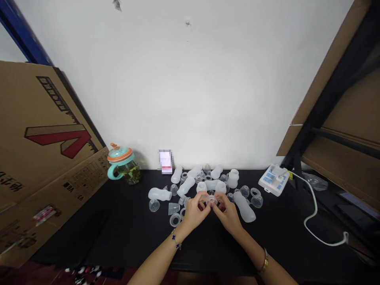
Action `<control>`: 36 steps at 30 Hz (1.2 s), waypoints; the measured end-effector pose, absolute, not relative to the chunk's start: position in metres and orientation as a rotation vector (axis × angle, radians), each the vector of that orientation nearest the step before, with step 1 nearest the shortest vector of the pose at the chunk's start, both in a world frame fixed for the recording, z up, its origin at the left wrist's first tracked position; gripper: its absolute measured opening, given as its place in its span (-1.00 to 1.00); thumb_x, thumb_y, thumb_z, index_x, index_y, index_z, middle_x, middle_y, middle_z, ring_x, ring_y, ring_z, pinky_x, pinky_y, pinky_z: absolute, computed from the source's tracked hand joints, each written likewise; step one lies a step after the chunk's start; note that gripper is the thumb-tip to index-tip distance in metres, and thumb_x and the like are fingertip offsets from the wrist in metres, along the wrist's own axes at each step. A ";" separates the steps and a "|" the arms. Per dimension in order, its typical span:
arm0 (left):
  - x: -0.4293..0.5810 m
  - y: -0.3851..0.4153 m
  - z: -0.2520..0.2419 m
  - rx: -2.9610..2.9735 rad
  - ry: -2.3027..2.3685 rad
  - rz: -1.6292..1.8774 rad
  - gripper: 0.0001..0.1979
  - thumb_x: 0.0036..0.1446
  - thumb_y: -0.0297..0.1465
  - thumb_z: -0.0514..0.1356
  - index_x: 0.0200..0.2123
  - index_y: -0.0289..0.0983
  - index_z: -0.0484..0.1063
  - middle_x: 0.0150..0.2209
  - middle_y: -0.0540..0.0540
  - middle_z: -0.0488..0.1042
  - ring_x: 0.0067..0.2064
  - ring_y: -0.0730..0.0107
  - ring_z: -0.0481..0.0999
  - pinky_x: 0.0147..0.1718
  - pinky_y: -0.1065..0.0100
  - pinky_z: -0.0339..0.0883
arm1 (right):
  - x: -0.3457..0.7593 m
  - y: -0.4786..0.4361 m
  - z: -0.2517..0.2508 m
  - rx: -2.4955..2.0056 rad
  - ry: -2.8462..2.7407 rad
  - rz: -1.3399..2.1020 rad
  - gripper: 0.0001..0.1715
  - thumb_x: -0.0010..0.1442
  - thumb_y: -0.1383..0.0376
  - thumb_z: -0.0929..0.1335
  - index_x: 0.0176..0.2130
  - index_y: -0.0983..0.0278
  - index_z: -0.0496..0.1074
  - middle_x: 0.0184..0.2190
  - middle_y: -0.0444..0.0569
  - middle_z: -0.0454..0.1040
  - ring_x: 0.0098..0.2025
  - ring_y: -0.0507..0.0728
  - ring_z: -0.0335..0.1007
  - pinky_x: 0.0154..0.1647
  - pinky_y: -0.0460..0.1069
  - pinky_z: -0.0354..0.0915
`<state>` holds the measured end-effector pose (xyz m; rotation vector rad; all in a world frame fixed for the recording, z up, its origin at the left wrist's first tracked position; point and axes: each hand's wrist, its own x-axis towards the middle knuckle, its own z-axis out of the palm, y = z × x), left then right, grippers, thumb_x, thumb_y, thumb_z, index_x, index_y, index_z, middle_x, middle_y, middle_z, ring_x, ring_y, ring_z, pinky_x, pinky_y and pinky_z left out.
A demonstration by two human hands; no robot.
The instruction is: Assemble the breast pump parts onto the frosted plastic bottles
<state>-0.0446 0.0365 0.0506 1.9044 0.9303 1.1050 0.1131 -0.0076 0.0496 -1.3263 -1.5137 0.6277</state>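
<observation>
Both hands meet over the middle of the black table, their fingertips on a clear bottle collar ring (211,200). My left hand (195,208) pinches its left side and my right hand (225,211) its right side. Something small and translucent shows at the ring's centre; I cannot tell its kind. Just beyond the fingers stand frosted white bottles (220,187). Another frosted bottle (245,206) lies on its side to the right of my right hand. Left of my left hand are a loose collar ring (175,219) and a clear cap (173,208).
More bottles (160,194), clear domed caps (154,205) and rings lie scattered around. A teal-lidded jug (124,164) and cardboard box (53,158) stand left. A phone-like screen (165,161) leans on the wall. Right are a power strip (273,180) and white cable (311,215).
</observation>
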 end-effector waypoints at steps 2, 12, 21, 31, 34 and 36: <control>-0.045 0.037 0.050 1.891 0.924 1.102 -0.82 0.15 -0.41 0.19 -0.14 -0.23 0.38 -0.44 0.05 0.54 -0.59 0.56 0.40 -0.57 0.52 0.20 | 0.113 -0.007 0.049 -1.324 -1.512 0.624 -0.75 0.27 0.12 0.33 -0.12 0.20 0.35 -0.38 -0.12 0.53 -0.57 0.04 0.31 -0.56 -0.07 0.16; -0.044 0.038 0.050 1.847 0.903 1.096 -0.83 0.14 -0.39 0.21 -0.17 -0.24 0.38 -0.43 0.05 0.53 -0.60 0.58 0.33 -0.58 0.53 0.14 | 0.113 -0.007 0.049 -1.340 -1.518 0.581 -0.79 0.25 0.16 0.34 -0.14 0.20 0.36 -0.41 -0.16 0.51 -0.59 0.02 0.29 -0.58 -0.09 0.15; -0.044 0.039 0.049 1.853 0.925 1.102 -0.85 0.14 -0.39 0.21 -0.19 -0.24 0.39 -0.48 0.06 0.52 -0.61 0.57 0.32 -0.59 0.52 0.14 | 0.113 -0.008 0.051 -1.357 -1.534 0.572 -0.79 0.26 0.15 0.33 -0.14 0.19 0.35 -0.43 -0.16 0.50 -0.59 0.03 0.29 -0.57 -0.08 0.16; -0.043 0.039 0.048 1.850 0.953 1.092 -0.84 0.13 -0.37 0.22 -0.19 -0.24 0.41 -0.47 0.05 0.53 -0.61 0.56 0.34 -0.58 0.52 0.16 | 0.113 -0.007 0.050 -1.368 -1.527 0.553 -0.79 0.24 0.15 0.34 -0.15 0.19 0.36 -0.47 -0.18 0.48 -0.60 0.03 0.29 -0.58 -0.08 0.15; -0.044 0.039 0.048 1.855 0.945 1.091 -0.84 0.13 -0.38 0.22 -0.19 -0.24 0.41 -0.48 0.05 0.53 -0.61 0.57 0.32 -0.58 0.52 0.15 | 0.113 -0.008 0.052 -1.358 -1.523 0.562 -0.79 0.23 0.16 0.34 -0.15 0.20 0.36 -0.45 -0.17 0.49 -0.61 0.03 0.28 -0.58 -0.08 0.16; -0.045 0.038 0.049 1.860 0.942 1.084 -0.83 0.13 -0.37 0.22 -0.18 -0.24 0.41 -0.50 0.06 0.52 -0.62 0.56 0.32 -0.58 0.52 0.15 | 0.113 -0.009 0.053 -1.346 -1.520 0.571 -0.79 0.23 0.17 0.34 -0.14 0.20 0.36 -0.43 -0.16 0.50 -0.60 0.02 0.29 -0.58 -0.08 0.17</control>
